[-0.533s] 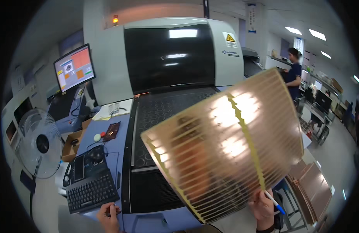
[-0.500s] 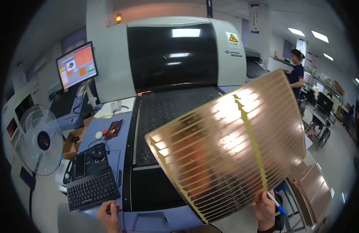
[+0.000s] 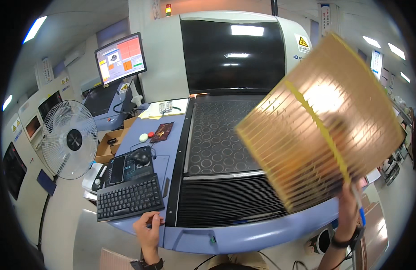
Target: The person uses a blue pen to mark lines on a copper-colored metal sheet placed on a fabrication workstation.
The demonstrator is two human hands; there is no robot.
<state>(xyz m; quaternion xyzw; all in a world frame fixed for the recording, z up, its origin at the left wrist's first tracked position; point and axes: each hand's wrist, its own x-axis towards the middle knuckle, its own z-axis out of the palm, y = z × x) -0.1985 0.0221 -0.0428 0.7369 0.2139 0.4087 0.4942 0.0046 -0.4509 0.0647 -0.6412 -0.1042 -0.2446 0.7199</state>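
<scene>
My right hand (image 3: 347,202) grips the lower edge of a large copper-coloured circuit panel (image 3: 320,130). Thin parallel lines and a yellow-green strip cross its shiny face. The panel is tilted up in the air, in front of the machine's right side, and hides part of the black bed. A white pen with a blue end (image 3: 362,213) sticks out of the same hand, pointing down. My left hand (image 3: 148,229) is closed near the front edge of the blue worktop, just below the black keyboard (image 3: 129,198). Whether anything is inside its fingers is hidden.
A black bed (image 3: 221,139) with ring marks lies before the machine's dark cover (image 3: 232,58). Left stand a monitor (image 3: 121,58), a mouse (image 3: 142,155) and a fan (image 3: 71,139). A brown packet (image 3: 163,132) lies on the worktop. More copper panels (image 3: 375,229) lean at lower right.
The panel has moved up and to the right in my right hand, uncovering more of the bed. The view has turned left. My left hand stays closed beside the keyboard.
</scene>
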